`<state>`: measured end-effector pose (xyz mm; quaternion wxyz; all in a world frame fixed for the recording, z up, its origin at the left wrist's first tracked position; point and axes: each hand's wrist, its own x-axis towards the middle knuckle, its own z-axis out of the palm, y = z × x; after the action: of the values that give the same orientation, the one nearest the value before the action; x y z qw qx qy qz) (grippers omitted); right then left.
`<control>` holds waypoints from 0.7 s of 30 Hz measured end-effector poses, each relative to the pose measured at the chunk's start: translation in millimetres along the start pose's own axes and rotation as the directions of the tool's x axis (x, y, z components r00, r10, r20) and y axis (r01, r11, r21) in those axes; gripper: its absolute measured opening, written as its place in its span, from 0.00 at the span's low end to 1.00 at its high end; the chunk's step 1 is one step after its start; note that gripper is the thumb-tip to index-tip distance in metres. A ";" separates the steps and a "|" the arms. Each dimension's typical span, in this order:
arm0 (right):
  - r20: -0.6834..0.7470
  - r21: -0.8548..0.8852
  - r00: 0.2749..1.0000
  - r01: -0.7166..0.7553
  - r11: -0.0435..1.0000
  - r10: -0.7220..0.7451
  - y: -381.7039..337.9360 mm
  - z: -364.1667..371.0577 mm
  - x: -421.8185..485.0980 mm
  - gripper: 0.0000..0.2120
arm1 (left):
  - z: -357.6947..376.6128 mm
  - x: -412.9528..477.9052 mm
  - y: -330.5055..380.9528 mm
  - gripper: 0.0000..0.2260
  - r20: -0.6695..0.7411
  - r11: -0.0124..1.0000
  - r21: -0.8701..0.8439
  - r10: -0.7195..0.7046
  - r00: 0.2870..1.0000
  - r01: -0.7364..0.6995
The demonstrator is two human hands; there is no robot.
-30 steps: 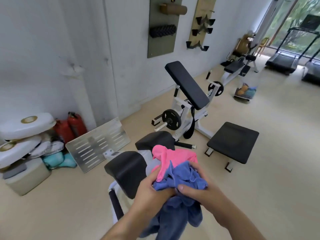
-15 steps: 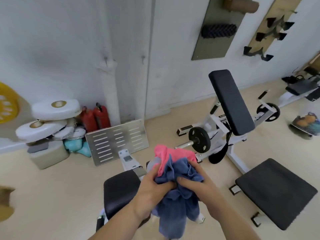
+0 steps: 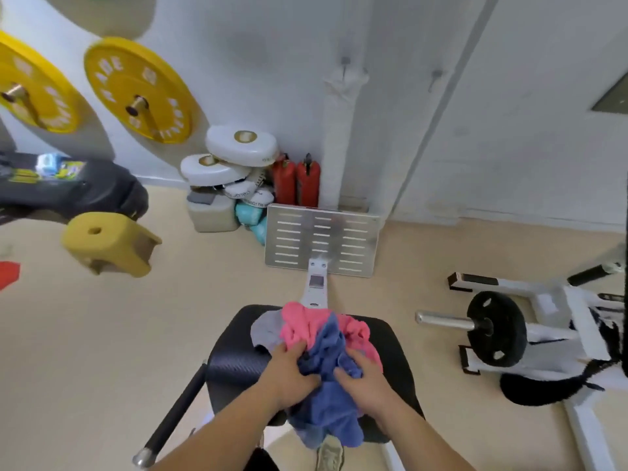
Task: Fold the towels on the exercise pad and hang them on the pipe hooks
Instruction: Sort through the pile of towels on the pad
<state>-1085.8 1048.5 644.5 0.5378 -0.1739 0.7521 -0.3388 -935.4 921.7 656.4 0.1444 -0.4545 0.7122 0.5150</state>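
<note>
Left hand (image 3: 291, 372): fingers curled into the blue towel (image 3: 328, 406), gripping its left side. Right hand (image 3: 368, 382): fingers likewise curled into the same towel, gripping its right side.

The blue towel is bunched, not folded. Its lower end hangs over the near edge of the black pad (image 3: 234, 363). A pink towel (image 3: 300, 322) lies crumpled on the pad, touching the far side of the blue towel. A grey towel (image 3: 266, 329) lies on the far-left part of the pad, partly under the pink one.

Beyond the pad, a white bracket (image 3: 316, 287) runs from its far edge to a slotted metal plate (image 3: 323, 237). Behind that plate a white pipe (image 3: 341, 137) stands upright against the wall, with a small hook (image 3: 345, 61) high on it, blurred. Two red fire extinguishers (image 3: 299, 181) stand just left of the pipe's foot.

Left of the pad, a black bar (image 3: 173, 406) slants toward the near-left, and a yellow foam block (image 3: 108, 248) lies well apart. Right of the pad, a black weight disc (image 3: 496, 329) sits on a steel sleeve. A shoe (image 3: 329, 455) shows at the pad's near edge.
</note>
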 end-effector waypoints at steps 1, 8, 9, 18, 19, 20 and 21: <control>-0.047 -0.031 0.999 0.003 1.000 -0.004 5.0 -0.9 6.5 0.11 | 2.8 -1.4 2.2 0.30 -0.016 1.000 0.021 -0.011 1.000 0.012; -0.198 -0.080 0.978 0.054 0.995 -0.068 8.6 -14.6 12.8 0.04 | 14.3 -0.9 11.1 0.36 -0.054 0.987 0.157 -0.034 0.998 0.042; -0.246 -0.089 0.966 0.064 0.994 -0.084 12.7 -18.4 13.1 0.05 | 14.9 1.2 13.7 0.37 -0.053 0.985 0.172 -0.023 0.998 0.032; -0.511 0.012 0.859 0.041 0.999 -0.029 14.1 -51.1 -1.1 0.09 | 62.8 26.0 58.2 0.41 0.100 0.934 0.306 0.158 0.982 -0.182; -0.521 0.012 0.854 0.026 1.000 -0.016 15.9 -54.8 -0.7 0.11 | 66.5 29.2 59.2 0.41 0.100 0.921 0.327 0.190 0.977 -0.212; -0.514 0.009 0.858 0.027 1.000 -0.018 18.5 -56.8 4.4 0.14 | 67.0 34.4 56.8 0.41 0.101 0.919 0.325 0.199 0.975 -0.221; -0.486 0.010 0.874 0.003 1.000 0.003 19.9 -56.8 7.3 0.17 | 64.8 39.9 52.3 0.41 0.106 0.927 0.302 0.201 0.974 -0.224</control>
<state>-1139.1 1076.4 636.5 0.3326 -0.0804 0.8613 -0.3756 -1015.8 960.8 633.3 0.1835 -0.3269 0.8239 0.4250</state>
